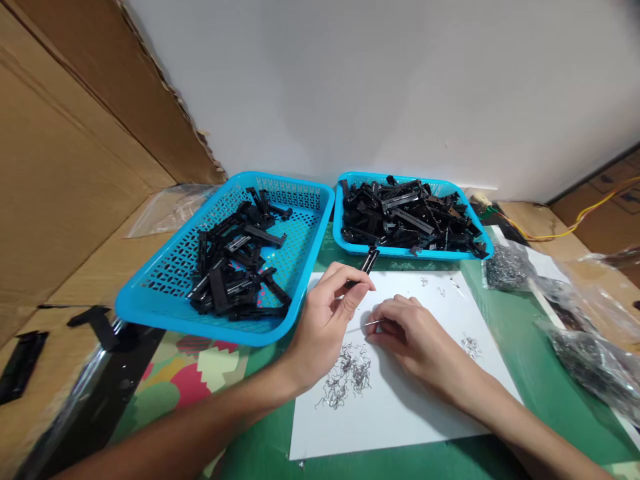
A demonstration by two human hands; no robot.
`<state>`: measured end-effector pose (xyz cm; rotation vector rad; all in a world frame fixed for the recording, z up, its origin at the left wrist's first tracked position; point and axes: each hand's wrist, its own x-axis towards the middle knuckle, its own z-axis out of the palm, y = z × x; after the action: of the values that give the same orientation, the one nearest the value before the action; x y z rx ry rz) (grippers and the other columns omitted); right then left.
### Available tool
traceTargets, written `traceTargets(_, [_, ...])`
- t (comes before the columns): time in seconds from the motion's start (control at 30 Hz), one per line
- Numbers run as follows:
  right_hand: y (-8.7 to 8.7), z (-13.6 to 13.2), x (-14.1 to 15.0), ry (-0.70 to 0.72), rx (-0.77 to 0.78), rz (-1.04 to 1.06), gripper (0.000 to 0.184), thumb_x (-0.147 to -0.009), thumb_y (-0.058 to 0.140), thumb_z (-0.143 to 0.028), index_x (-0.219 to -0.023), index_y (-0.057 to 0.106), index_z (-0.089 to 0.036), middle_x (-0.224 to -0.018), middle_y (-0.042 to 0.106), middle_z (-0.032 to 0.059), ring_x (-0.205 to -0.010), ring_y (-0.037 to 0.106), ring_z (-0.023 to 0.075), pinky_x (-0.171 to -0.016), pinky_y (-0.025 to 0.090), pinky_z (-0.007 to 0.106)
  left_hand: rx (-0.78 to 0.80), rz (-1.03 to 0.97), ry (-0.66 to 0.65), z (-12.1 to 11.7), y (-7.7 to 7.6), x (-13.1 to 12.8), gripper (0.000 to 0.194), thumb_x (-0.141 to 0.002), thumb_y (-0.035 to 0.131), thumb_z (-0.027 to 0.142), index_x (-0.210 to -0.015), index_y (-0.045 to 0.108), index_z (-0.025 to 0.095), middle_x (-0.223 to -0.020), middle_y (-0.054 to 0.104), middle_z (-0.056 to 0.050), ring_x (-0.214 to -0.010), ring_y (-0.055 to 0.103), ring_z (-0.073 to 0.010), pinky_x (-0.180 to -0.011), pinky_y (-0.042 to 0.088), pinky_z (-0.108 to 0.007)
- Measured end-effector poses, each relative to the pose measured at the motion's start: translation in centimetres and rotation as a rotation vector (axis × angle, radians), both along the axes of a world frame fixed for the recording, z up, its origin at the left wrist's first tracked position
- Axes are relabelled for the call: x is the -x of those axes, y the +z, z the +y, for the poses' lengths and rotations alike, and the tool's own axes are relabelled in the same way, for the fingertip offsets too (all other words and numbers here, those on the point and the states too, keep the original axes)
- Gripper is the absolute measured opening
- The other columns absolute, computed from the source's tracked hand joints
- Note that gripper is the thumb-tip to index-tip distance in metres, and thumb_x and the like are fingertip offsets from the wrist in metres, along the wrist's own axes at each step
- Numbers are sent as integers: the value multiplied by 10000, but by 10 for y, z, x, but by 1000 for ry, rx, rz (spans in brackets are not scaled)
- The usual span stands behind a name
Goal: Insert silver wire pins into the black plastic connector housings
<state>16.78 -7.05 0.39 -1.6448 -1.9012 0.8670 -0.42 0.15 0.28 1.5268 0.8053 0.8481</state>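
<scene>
My left hand (327, 320) is closed round a long black plastic part (369, 261), whose far end sticks out above the fingers. Close by on the right, my right hand (407, 330) pinches a thin metal tool (374, 323), like tweezers or a pick; its exact kind is unclear. The tool points left toward the left hand. Below both hands, a pile of small bent wire pieces (350, 375) lies on a white sheet (400, 420). Smaller clusters of wire pieces (470, 345) lie at the sheet's right side and far edge.
A blue basket (300, 327) on the left and another blue basket (415, 252) at the back hold many black parts. Clear bags of small pieces (595, 360) lie on the right. Cardboard (75, 120) stands at left; a yellow cable (580, 217) runs at right.
</scene>
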Motion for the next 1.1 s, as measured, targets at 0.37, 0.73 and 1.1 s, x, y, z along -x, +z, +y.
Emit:
traceTargets(0.37, [12,-4,-11,218,-143,-356,194,-1051,509,-85,-923,616,-183,-882,638,57,-784,494,222,-724,354,345,-39,26,-17,0,1,0,269,-1090,551,389,-987,740,227,-998,545,-6,-706,475,-100,-604,349,-262])
traceTargets(0.73, [12,-4,-24,0,0,12,138,-1085,434,-158,-985,500,-226,-940,620,32,-830,541,206,-728,412,321,-15,47,-15,-1,2,1,285,-1091,542,410,-993,739,229,-1008,543,3,-737,483,-101,-638,363,-266])
traceTargets(1.1, [5,-1,-16,28,-24,-44,83,-993,668,-151,-1013,676,-231,-919,645,31,-910,568,231,-779,407,340,-24,52,-13,-1,0,2,289,-1095,529,412,-990,727,229,-1034,562,1,-739,499,-105,-658,377,-275])
